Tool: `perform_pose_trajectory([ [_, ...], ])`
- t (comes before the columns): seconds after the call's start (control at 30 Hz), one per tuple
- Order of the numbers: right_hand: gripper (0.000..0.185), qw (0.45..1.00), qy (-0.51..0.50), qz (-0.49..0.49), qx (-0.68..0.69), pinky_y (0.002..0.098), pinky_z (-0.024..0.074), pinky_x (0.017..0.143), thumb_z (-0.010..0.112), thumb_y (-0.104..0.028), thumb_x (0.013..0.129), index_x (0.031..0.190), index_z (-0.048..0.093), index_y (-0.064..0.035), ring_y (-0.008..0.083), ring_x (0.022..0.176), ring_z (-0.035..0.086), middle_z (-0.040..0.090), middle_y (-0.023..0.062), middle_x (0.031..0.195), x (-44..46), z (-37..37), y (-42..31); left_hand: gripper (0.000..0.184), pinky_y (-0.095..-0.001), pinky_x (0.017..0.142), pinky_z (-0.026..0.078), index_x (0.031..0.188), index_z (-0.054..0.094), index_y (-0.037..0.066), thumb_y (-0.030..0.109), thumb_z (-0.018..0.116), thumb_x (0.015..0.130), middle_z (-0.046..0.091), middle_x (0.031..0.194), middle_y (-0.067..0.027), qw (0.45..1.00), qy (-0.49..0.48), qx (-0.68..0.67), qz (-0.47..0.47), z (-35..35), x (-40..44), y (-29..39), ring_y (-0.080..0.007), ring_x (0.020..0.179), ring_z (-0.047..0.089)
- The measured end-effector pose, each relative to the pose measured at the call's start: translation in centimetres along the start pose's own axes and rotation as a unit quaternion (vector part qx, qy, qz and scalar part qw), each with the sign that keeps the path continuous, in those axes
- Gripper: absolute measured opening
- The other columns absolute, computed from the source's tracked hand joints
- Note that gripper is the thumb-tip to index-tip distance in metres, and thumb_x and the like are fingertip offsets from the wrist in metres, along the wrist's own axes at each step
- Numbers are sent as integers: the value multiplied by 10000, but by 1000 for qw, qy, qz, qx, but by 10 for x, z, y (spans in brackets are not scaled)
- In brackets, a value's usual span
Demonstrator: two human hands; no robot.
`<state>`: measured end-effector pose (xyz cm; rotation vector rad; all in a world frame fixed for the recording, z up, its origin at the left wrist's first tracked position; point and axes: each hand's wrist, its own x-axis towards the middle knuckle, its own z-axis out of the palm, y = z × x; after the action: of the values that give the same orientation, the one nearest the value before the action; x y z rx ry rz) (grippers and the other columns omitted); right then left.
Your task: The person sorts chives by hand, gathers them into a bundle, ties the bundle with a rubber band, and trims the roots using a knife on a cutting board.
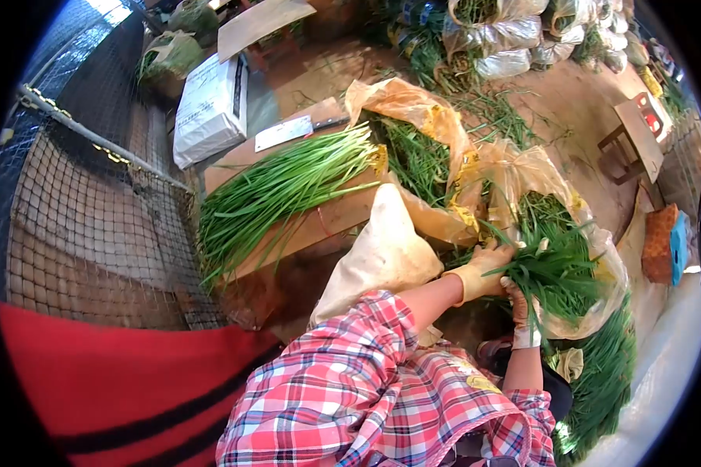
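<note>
A bunch of long green leaves lies between my gloved hands at the right of the view. My left hand, in a pale yellow glove, closes on its left end. From below, my right hand, in a stained white glove, grips the same leaves, its fingers partly hidden. Around and behind them is an open clear plastic bag with more greens. Trimmed green stalks lie side by side on a wooden board at the left, beside a cleaver with a black handle.
A pale cloth covers a raised knee. Behind the board stands a white package. Netting borders the left side. Filled plastic bags, a small wooden stool and a brown-and-blue box are farther off. Loose greens lie lower right.
</note>
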<state>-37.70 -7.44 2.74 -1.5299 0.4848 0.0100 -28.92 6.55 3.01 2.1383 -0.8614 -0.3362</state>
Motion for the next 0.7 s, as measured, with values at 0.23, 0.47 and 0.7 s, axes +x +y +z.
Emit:
perform_pose_trajectory([
  [0.23, 396, 993, 15, -93, 66, 281, 438, 840, 723, -30, 742, 1110, 578, -27, 131, 912, 548, 605, 14, 1038, 39, 23, -6, 505, -403, 816, 478, 1102, 535, 24, 185, 695, 651, 606, 989, -205, 988, 102, -116, 3, 17, 10, -10, -368, 950, 580],
  [0.47, 368, 978, 109, -147, 99, 295, 475, 770, 715, -60, 726, 1064, 571, -37, 145, 817, 570, 595, 26, 970, 33, 24, -76, 403, -437, 760, 497, 972, 580, -53, 221, 667, 689, 640, 855, -223, 1000, 16, 10, -19, -91, -28, 47, -392, 811, 620],
  [0.7, 224, 932, 32, -262, 250, 359, 457, 893, 535, -79, 876, 1070, 496, 26, 201, 884, 582, 584, 77, 868, -42, 17, -197, 879, -395, 627, 545, 1175, 500, -47, 714, 504, 736, 600, 1064, -251, 669, -295, -678, -74, -85, -79, 74, -327, 920, 625],
])
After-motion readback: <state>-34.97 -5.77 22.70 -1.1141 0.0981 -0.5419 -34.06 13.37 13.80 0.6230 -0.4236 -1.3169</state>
